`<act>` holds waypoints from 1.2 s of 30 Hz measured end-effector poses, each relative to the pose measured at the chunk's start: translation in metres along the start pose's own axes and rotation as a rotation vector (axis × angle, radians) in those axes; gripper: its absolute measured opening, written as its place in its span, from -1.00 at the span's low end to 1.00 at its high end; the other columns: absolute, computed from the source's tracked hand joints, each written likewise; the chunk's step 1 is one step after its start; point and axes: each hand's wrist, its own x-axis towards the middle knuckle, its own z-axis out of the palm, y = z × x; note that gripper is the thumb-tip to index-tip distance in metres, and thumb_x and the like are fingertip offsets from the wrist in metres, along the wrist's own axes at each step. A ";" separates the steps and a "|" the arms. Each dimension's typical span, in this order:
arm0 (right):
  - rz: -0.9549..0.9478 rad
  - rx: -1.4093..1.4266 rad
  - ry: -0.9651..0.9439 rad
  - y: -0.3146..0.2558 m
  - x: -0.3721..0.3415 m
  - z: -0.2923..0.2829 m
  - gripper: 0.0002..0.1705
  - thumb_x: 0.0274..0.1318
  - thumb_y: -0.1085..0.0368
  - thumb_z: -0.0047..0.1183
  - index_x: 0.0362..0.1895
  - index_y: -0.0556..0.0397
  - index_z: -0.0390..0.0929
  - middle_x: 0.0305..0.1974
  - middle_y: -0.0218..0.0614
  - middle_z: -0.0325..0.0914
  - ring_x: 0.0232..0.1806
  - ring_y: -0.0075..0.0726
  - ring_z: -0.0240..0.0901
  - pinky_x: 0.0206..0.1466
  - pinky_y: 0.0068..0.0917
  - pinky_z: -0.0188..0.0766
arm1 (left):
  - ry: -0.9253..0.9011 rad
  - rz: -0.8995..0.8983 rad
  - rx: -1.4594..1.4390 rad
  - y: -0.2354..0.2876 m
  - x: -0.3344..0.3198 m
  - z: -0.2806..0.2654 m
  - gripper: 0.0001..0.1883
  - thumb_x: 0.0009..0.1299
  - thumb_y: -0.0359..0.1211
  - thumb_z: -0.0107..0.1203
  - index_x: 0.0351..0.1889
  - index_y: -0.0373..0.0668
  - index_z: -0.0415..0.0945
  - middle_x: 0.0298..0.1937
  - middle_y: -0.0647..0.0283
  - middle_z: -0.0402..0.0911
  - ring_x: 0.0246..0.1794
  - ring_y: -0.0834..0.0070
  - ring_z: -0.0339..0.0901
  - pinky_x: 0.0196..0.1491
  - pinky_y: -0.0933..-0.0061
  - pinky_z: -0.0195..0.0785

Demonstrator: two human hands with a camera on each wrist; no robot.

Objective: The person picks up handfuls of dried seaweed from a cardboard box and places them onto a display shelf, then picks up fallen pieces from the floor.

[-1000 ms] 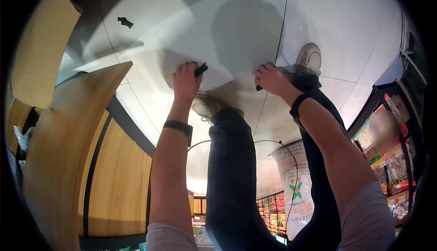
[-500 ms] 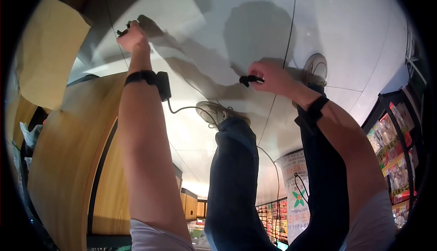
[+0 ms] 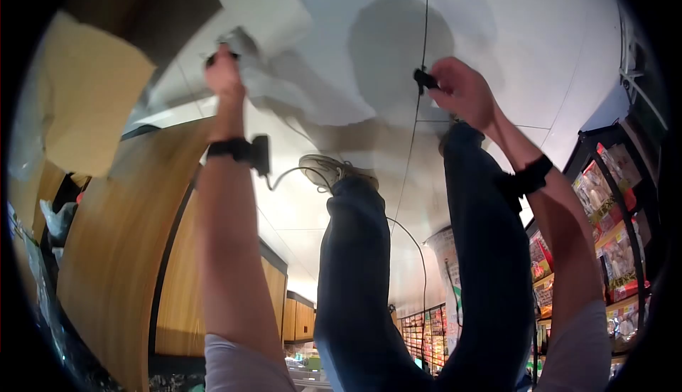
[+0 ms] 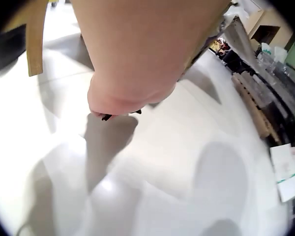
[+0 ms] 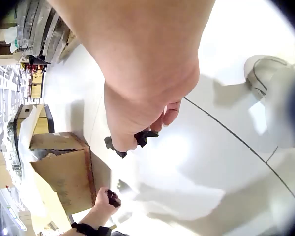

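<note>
My left hand is over the floor near the cardboard box, its fingers curled round a crumpled black scrap. Only small dark ends of that scrap show past the fingers in the left wrist view. Further right, my right hand pinches another black scrap between thumb and fingers, above the floor. This one looks twisted and soft in the right wrist view, sticking out on both sides of the thumb. A black band with a small camera box sits on each wrist.
Pale tiled floor lies below. A cardboard box and a wooden cabinet stand at the left. Shelves of packaged goods are on the right. A shoe and a thin cable are near my legs.
My left hand has moved from the middle to the far left, where a black scrap lay on the floor. My right hand has lifted up and right with its scrap.
</note>
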 end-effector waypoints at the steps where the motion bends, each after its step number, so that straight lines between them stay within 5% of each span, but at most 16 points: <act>1: 0.040 0.082 0.038 -0.004 -0.010 -0.004 -0.62 0.05 0.47 0.25 -0.02 0.03 0.48 -0.27 -0.51 0.52 -0.30 -0.67 0.40 -0.19 -0.61 0.39 | -0.153 0.024 -0.268 0.016 -0.042 -0.003 -0.70 0.41 -0.14 0.04 -0.40 -0.16 0.53 -0.55 0.31 0.51 -0.54 0.51 0.39 -0.42 0.38 0.25; 4: -0.004 0.145 0.047 -0.048 -0.069 -0.005 -0.65 0.06 0.50 0.23 -0.04 0.07 0.48 -0.31 -0.52 0.48 -0.33 -0.69 0.37 -0.23 -0.63 0.38 | -0.684 -0.102 -0.700 0.057 -0.152 -0.035 -0.71 0.43 -0.15 0.00 -0.29 -0.20 0.50 -0.46 0.28 0.53 -0.42 0.49 0.48 -0.32 0.43 0.33; 6: 0.017 0.205 0.027 -0.091 -0.112 -0.003 -0.64 0.06 0.50 0.24 -0.03 0.07 0.49 -0.35 -0.54 0.44 -0.38 -0.71 0.34 -0.30 -0.64 0.36 | -0.836 -0.424 -1.045 0.086 -0.222 -0.070 -0.70 0.43 -0.18 -0.05 -0.03 -0.19 0.39 -0.33 0.24 0.53 -0.37 0.40 0.49 -0.24 0.39 0.37; 8: -0.005 0.186 0.005 -0.136 -0.152 -0.001 -0.55 0.07 0.50 0.24 0.07 0.07 0.45 -0.33 -0.52 0.43 -0.35 -0.67 0.35 -0.27 -0.61 0.37 | -0.911 -0.594 -1.269 0.093 -0.274 -0.100 -0.71 0.39 -0.22 -0.05 -0.02 -0.16 0.39 -0.30 0.18 0.52 -0.30 0.31 0.49 -0.17 0.27 0.42; 9: -0.038 0.187 0.008 -0.161 -0.171 0.001 -0.49 0.07 0.49 0.25 0.13 0.08 0.43 -0.32 -0.51 0.43 -0.33 -0.65 0.35 -0.25 -0.60 0.37 | -0.990 -0.398 -1.227 0.094 -0.297 -0.115 -0.71 0.37 -0.25 -0.04 0.01 -0.12 0.37 -0.24 0.13 0.51 -0.26 0.24 0.51 -0.16 0.20 0.43; 12: -0.098 0.116 -0.035 -0.205 -0.224 -0.001 -0.38 0.07 0.47 0.28 0.25 0.08 0.40 -0.19 -0.42 0.54 -0.17 -0.57 0.45 -0.10 -0.56 0.45 | -1.083 -0.525 -1.316 0.103 -0.371 -0.166 -0.67 0.30 -0.39 -0.02 0.05 -0.10 0.34 -0.11 0.11 0.50 -0.19 0.20 0.52 -0.17 0.14 0.44; 14: -0.054 0.132 -0.089 -0.217 -0.264 -0.002 -0.41 0.09 0.45 0.31 0.22 0.15 0.42 -0.12 -0.40 0.56 -0.12 -0.56 0.47 -0.01 -0.53 0.46 | -1.148 -0.199 -1.021 0.138 -0.419 -0.215 -0.77 0.35 -0.40 0.08 -0.06 -0.15 0.36 -0.24 0.21 0.49 -0.31 0.42 0.50 -0.24 0.37 0.40; 17: -0.059 0.230 -0.198 -0.271 -0.325 0.005 -0.49 0.08 0.52 0.30 0.14 0.14 0.45 -0.10 -0.41 0.57 -0.04 -0.54 0.51 0.06 -0.53 0.47 | -1.136 -0.142 -0.733 0.188 -0.492 -0.286 -0.75 0.37 -0.33 0.29 -0.15 -0.16 0.42 -0.34 0.39 0.49 -0.40 0.68 0.46 -0.33 0.58 0.34; 19: -0.049 0.304 -0.260 -0.311 -0.355 0.025 -0.54 0.06 0.60 0.28 0.06 0.13 0.47 -0.21 -0.48 0.55 -0.14 -0.62 0.48 -0.07 -0.62 0.46 | -1.081 0.082 -0.654 0.199 -0.524 -0.327 -0.67 0.33 -0.27 0.37 -0.12 -0.13 0.44 -0.37 0.45 0.47 -0.41 0.71 0.45 -0.34 0.59 0.34; 24: -0.204 0.169 -0.479 -0.399 -0.426 0.067 -0.66 0.13 0.50 0.31 -0.06 0.11 0.46 -0.33 -0.57 0.44 -0.31 -0.76 0.33 -0.18 -0.73 0.36 | -0.621 0.194 -0.717 0.208 -0.612 -0.409 -0.53 0.25 -0.23 0.46 -0.08 -0.20 0.41 -0.23 0.44 0.41 -0.24 0.71 0.31 -0.14 0.59 0.30; 30: -0.422 -0.148 -0.486 -0.487 -0.466 0.138 -0.60 0.07 0.55 0.24 0.01 0.18 0.44 -0.19 -0.37 0.55 -0.16 -0.55 0.52 -0.10 -0.55 0.54 | -0.295 0.250 -0.775 0.209 -0.644 -0.513 -0.59 0.24 -0.20 0.45 -0.18 -0.20 0.47 -0.26 0.41 0.55 -0.23 0.70 0.44 -0.14 0.57 0.36; 36: -0.458 -0.170 -0.782 -0.558 -0.491 0.229 -0.48 0.12 0.59 0.18 0.19 0.10 0.42 -0.09 -0.33 0.58 -0.16 -0.63 0.52 -0.06 -0.60 0.52 | -0.126 0.221 -0.793 0.163 -0.624 -0.595 -0.54 0.23 -0.15 0.45 -0.09 -0.19 0.50 -0.27 0.41 0.54 -0.26 0.68 0.44 -0.19 0.54 0.39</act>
